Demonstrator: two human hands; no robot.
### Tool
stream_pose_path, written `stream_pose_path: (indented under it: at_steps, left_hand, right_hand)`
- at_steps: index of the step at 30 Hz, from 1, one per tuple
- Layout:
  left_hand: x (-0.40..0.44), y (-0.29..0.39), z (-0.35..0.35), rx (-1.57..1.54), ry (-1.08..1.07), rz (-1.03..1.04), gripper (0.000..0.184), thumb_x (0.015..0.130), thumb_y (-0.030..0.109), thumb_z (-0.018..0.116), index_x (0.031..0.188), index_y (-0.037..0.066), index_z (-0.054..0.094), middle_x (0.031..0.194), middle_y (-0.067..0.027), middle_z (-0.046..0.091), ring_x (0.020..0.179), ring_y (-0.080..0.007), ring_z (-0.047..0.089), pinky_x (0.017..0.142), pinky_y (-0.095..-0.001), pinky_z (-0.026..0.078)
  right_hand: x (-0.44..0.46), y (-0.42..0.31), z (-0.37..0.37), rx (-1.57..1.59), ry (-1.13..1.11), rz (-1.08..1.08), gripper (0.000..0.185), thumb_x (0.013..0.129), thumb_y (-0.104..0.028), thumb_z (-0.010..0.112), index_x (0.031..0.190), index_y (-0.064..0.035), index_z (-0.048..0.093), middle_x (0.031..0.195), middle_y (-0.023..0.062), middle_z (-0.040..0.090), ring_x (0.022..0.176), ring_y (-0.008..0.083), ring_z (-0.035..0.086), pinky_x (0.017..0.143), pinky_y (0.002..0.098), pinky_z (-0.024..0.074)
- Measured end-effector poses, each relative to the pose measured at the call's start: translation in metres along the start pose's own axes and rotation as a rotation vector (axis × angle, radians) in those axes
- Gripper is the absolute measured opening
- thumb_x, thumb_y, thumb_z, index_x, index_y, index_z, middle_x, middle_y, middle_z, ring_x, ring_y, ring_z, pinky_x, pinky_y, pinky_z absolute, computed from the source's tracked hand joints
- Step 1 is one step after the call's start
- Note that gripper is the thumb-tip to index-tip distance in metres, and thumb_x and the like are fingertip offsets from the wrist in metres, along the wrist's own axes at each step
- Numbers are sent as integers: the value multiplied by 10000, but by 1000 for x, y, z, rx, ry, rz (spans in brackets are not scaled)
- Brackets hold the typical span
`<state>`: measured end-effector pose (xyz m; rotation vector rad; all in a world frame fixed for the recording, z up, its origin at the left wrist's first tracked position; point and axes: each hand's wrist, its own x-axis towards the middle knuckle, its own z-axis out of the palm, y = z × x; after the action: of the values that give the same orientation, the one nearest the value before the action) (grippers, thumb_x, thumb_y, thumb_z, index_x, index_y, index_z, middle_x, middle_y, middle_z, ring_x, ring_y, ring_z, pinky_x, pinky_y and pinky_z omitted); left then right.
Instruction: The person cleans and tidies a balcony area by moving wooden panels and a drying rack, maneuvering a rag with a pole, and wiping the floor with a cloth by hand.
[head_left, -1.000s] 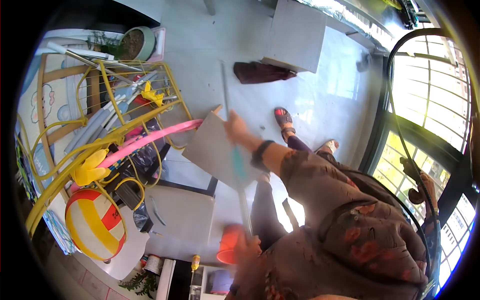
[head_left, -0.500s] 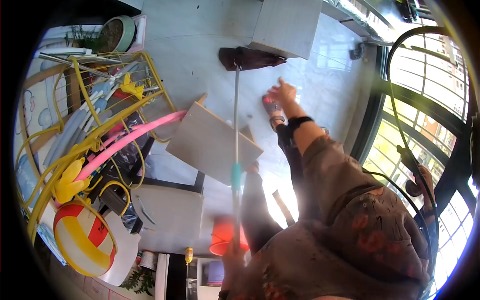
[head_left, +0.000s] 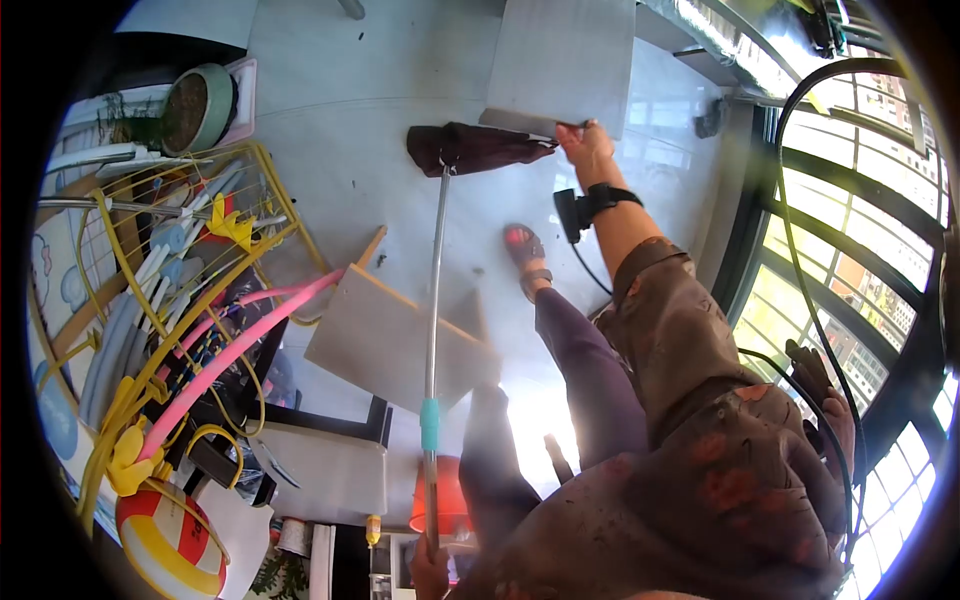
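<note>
Right hand has swung forward to the box, grip unclear, cloth just beside it; left hand alone grasps the pole!

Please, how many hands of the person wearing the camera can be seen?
2. The left hand grips the pole near the bottom edge; the right hand is by the right end of the dark cloth, contact unclear. Neither is fully hidden.

mop pole apparently in left hand
</note>
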<state>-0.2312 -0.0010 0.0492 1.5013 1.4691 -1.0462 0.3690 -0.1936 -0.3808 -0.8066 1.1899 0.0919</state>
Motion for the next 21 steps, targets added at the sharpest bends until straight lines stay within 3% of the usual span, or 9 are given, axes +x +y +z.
stream_pose_path:
  at_steps: [4,8,12,14,15,16,17,18,21]
  left_hand:
    - [7,4,-12,8,59,18,354,793,201,568,1117,60,537,823,-160,615,737,-268,596,640,-375,458]
    - [12,8,-16,23,107,19,363,785,180,565,1126,60,534,810,-147,614,721,-252,594,629,-365,458]
    - [16,9,-11,14,119,10,373,777,160,562,1135,60,532,797,-134,614,704,-236,592,618,-356,458]
    - [13,9,-6,17,116,26,378,773,149,560,1140,60,530,791,-127,613,696,-228,591,612,-351,458]
    - [12,9,-3,23,119,37,381,771,144,560,1142,60,529,788,-124,613,692,-224,591,609,-348,458]
    - [11,8,0,36,118,50,384,769,139,559,1144,60,529,785,-121,613,687,-220,590,606,-346,458]
    - [12,11,3,35,112,67,388,767,134,558,1147,60,528,782,-117,613,683,-216,590,604,-343,458]
    - [14,14,6,33,104,80,391,765,129,557,1149,60,527,778,-114,613,679,-212,589,601,-341,458]
    - [26,39,19,-226,88,163,362,757,53,533,1115,1,542,623,18,488,511,-47,421,451,-212,345]
  right_hand:
    - [-16,-48,4,-181,53,-140,268,893,-157,484,1056,48,431,905,223,574,749,326,616,571,392,526]
    - [16,-65,-23,-310,161,-161,276,857,-135,517,1044,58,457,953,222,567,761,339,609,573,415,533]
    - [23,-72,-36,-237,167,-175,329,836,-137,540,1077,62,440,1039,245,530,799,358,596,631,444,536]
    - [11,-74,-46,-299,27,-137,364,836,-152,543,1109,57,423,1115,264,482,851,376,581,695,467,526]
    - [-12,-67,-44,-404,50,-140,384,848,-185,529,1129,48,409,1144,245,459,895,387,567,724,484,513]
    - [-12,-55,-60,-470,-104,-17,375,858,-219,511,1122,32,421,1072,196,496,848,357,579,692,476,523]
    - [-21,-31,-69,-625,-91,136,377,848,-257,533,1099,13,454,995,160,519,773,306,584,617,451,531]
    - [-42,10,-85,-906,-220,27,433,841,-276,538,1197,-42,456,1060,140,522,812,343,596,657,491,523]
    - [-160,101,-88,-1291,-431,362,453,828,-256,572,1215,-75,424,1017,131,538,763,321,603,583,456,527]
